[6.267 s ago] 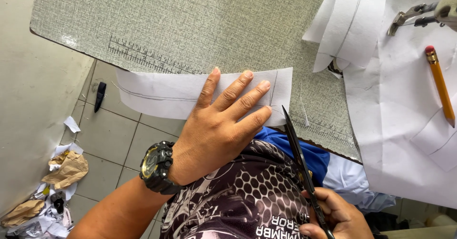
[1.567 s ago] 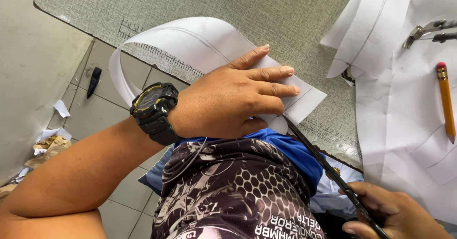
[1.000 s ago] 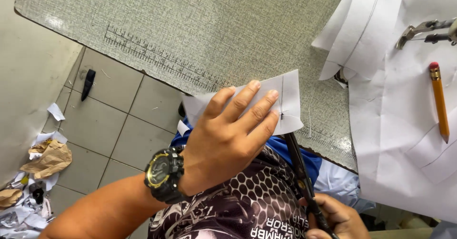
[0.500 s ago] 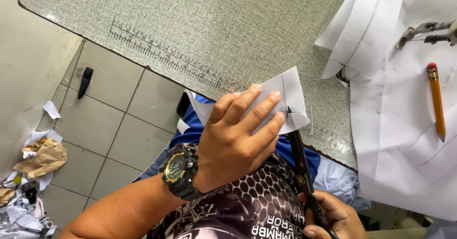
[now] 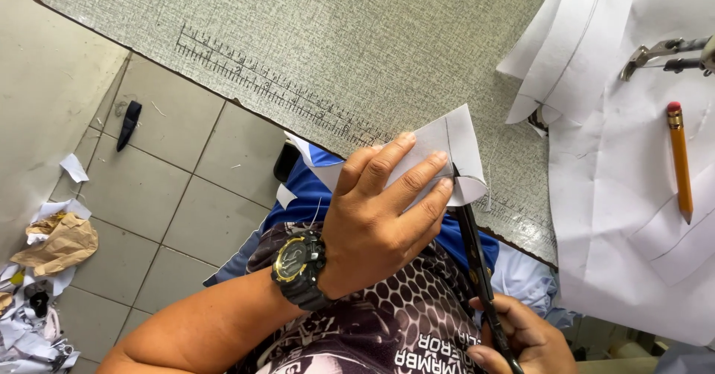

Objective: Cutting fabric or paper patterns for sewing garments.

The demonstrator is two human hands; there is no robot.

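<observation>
Bare forearms; black wristwatch (image 5: 299, 267) with gold-ringed dial on left wrist; dark honeycomb-patterned shirt (image 5: 387, 322)

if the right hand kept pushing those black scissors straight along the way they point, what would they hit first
Most likely the white paper piece held by the left hand; the black scissors in the right hand already meet its edge. Beyond lies the grey speckled tabletop.

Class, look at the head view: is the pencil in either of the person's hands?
No. The pencil lies on the white paper sheets on the table, while the left hand holds a paper piece and the right hand holds scissors.
</observation>
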